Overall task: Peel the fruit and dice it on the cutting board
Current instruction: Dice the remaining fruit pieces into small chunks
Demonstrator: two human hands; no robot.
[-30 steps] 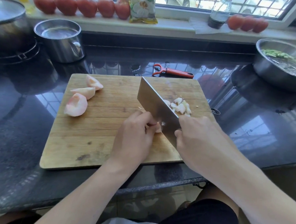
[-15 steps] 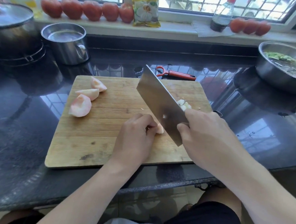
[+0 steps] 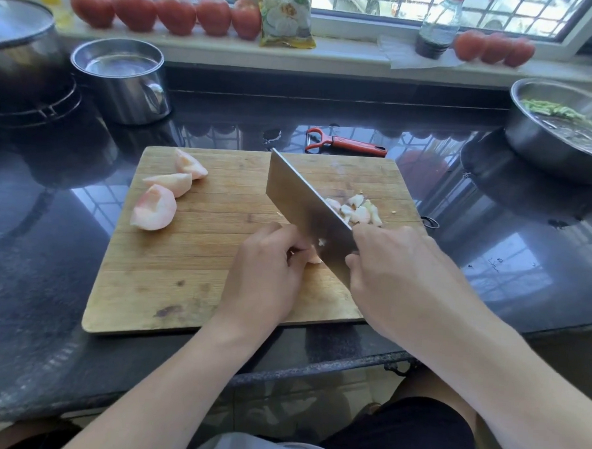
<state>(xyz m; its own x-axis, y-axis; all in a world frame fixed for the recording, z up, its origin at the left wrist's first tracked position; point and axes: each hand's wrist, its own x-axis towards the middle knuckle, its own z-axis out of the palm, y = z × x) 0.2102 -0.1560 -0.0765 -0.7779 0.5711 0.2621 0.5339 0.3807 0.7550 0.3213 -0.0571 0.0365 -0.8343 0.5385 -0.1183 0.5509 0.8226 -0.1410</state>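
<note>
Our left-hand fingers (image 3: 297, 240) curl down onto a small peeled fruit piece (image 3: 314, 258), pinning it to the board right against the flat of the blade, while the fingers of our right hand (image 3: 401, 274) wrap closed around the cleaver's handle, which the hand itself hides from us. Our left hand (image 3: 268, 274) sits near the middle of the board's front half.

From the biggest thing down: the dark polished countertop (image 3: 45, 262) carries everything. On it lies the wooden cutting board (image 3: 168, 286), its front edge close to the counter's lip. At far right we see a wide steel basin (image 3: 545, 148) with water and green scraps; at far left a dark lidded pot (image 3: 19, 55), and just beside it a steel mug (image 3: 123, 85) holding water. The cleaver (image 3: 302, 204) stands on its edge across the board, tip toward the far side. Three peeled fruit wedges (image 3: 155, 208) rest near the board's far left corner, well apart from our hands. A little heap of diced fruit (image 3: 357, 210) lies just right of the blade. Behind the board sits a red peeler (image 3: 353, 145). Along the windowsill (image 3: 348, 57) stand red tomatoes (image 3: 175, 13), a yellow packet (image 3: 287, 16) and a dark-liquid bottle (image 3: 437, 29)
</note>
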